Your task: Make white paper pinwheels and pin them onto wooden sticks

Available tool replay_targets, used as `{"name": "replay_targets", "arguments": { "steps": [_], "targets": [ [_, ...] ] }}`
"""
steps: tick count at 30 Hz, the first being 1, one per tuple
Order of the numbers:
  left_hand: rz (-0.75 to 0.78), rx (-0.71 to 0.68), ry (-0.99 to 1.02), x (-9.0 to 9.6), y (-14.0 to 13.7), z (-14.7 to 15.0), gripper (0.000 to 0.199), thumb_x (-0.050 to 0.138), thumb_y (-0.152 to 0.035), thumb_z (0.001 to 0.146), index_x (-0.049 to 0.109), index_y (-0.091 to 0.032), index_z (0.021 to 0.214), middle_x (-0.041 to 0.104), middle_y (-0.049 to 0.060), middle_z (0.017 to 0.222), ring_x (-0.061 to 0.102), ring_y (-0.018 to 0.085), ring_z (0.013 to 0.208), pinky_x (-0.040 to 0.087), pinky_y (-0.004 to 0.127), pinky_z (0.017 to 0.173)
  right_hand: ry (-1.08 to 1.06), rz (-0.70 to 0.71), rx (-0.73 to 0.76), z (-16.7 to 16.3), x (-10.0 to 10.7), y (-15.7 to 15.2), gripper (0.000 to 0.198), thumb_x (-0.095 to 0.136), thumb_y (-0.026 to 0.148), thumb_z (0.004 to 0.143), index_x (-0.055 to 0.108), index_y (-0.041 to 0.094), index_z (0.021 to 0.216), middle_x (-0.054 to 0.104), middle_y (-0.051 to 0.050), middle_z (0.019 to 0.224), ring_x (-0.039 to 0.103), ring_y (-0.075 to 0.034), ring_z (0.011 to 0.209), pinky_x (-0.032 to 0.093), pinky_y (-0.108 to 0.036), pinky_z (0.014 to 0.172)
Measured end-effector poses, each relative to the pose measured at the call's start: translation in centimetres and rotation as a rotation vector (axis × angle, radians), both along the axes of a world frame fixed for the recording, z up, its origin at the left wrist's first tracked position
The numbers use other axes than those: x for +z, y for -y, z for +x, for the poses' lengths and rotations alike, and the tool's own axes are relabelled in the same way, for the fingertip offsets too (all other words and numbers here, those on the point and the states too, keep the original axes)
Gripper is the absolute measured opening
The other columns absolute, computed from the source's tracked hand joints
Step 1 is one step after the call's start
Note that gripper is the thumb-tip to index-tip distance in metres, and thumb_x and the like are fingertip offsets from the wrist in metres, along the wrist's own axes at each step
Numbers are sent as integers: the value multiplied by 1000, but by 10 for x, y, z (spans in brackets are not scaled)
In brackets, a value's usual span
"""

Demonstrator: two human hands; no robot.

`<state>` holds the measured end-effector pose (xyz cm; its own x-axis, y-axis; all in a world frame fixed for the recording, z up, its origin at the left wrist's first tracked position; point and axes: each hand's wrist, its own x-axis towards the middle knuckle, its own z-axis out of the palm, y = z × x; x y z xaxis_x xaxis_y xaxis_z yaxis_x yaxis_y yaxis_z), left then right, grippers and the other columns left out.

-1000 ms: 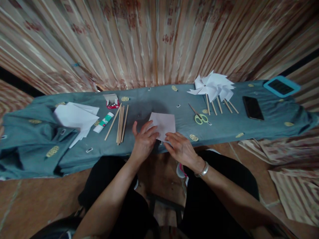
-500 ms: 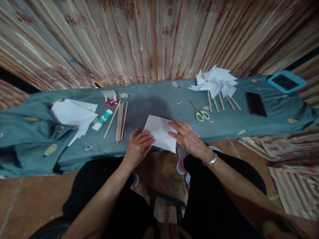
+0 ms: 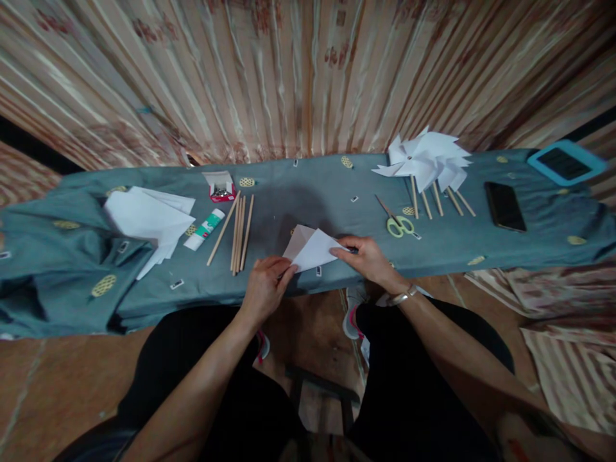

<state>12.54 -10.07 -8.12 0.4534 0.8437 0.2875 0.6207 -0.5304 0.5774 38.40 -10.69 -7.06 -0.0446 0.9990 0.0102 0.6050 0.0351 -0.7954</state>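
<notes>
A white sheet of paper (image 3: 315, 250) is partly folded over, its near corner brought up so that a triangular flap lies across it. My left hand (image 3: 267, 285) pinches the sheet's left edge between thumb and fingers. On the other side, my right hand (image 3: 366, 258) grips the right corner, thumb on top and fingers beneath. Left of the paper lie several wooden sticks (image 3: 238, 234). Beyond my right hand rest scissors (image 3: 398, 224) with light green handles.
White paper pinwheels (image 3: 428, 157) on sticks lie at the back right, near a black phone (image 3: 505, 205) and a blue-framed device (image 3: 565, 162). Leftward are a glue stick (image 3: 205, 229), an opened red box (image 3: 221, 189) of small metal pieces and more white paper (image 3: 149, 218). A curtain (image 3: 289, 77) hangs behind.
The paper lay flat under both hands; its near edge is now folded up into a triangle. Both hands have gone from lying on it to pinching its sides. The view has shifted slightly.
</notes>
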Motion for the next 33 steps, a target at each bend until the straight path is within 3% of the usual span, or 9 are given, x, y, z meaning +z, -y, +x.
{"name": "replay_targets", "arguments": {
  "steps": [13,15,19,22,27,33],
  "targets": [
    [-103,78,-5,7,-11,1,22,55,-29,94,70,-15,88,71,8,89,69,21,82,52,32,76,244,-17,-76,-17,11,-28,23,63,38,86,77,20,89,76,-4,83,67,-19,76,45,-28,70],
    [-47,98,4,8,-12,0,23,56,-30,94,68,-13,102,70,11,103,69,23,89,54,34,80,267,-23,-90,-21,14,-31,20,65,36,86,77,20,89,76,-3,85,68,-19,78,46,-28,71],
    [256,42,-67,13,-5,6,38,53,-27,96,54,-15,132,55,18,142,56,30,126,47,48,102,296,-47,-92,-25,19,-34,16,66,31,85,77,20,86,77,-4,89,69,-19,81,46,-28,73],
    [379,-113,-168,13,6,18,35,45,-18,98,54,-17,132,57,15,142,48,27,136,38,51,112,315,-54,-95,-28,21,-35,14,67,30,84,77,20,85,76,-4,87,69,-19,79,46,-28,73],
    [342,-179,-295,1,18,33,41,49,-23,97,53,-6,134,57,19,142,47,32,137,37,53,114,358,-67,-102,-30,22,-38,13,67,29,83,77,20,85,77,-5,89,70,-20,81,47,-28,73],
    [272,-180,-367,-7,18,33,50,55,-27,93,50,-3,138,52,22,146,48,34,137,38,50,114,402,-107,-105,-33,26,-39,16,66,30,84,77,19,88,77,-5,91,70,-20,82,46,-28,74]
  ]
}}
